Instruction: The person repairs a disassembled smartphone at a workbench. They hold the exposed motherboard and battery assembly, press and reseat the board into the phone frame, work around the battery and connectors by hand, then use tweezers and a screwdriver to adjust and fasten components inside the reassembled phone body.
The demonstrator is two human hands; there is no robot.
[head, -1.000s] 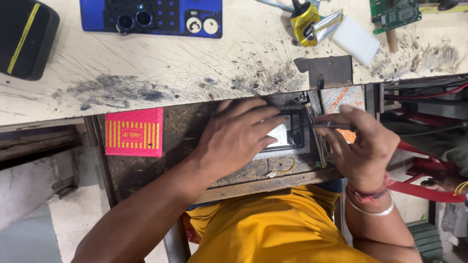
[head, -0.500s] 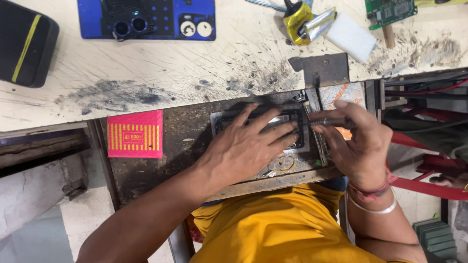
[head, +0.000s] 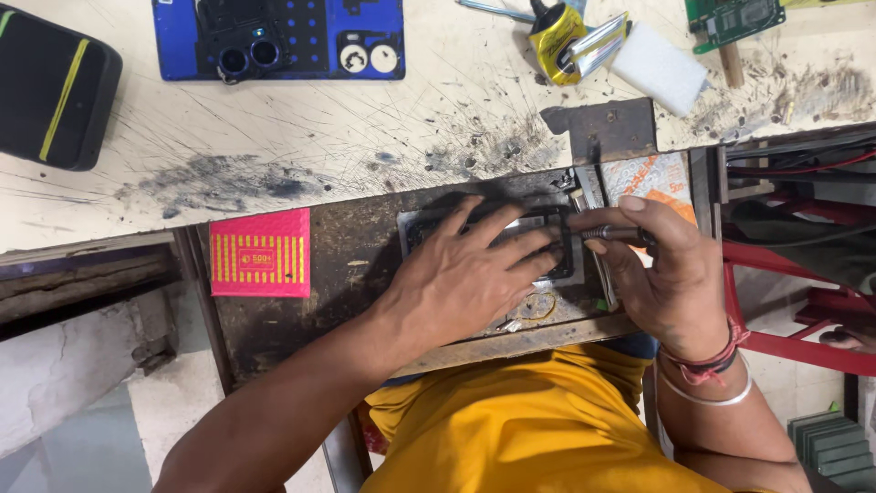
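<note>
Left hand: I saw it spread flat, fingers wide, pressing down on the phone
Right hand: I saw its fingers pinched around a thin metal tool, tip at the phone's right edge
Phone: it lay in the open drawer under the tabletop
Nearby: a pink box sat left in the drawer; a blue mat and yellow tape lay farther up
</note>
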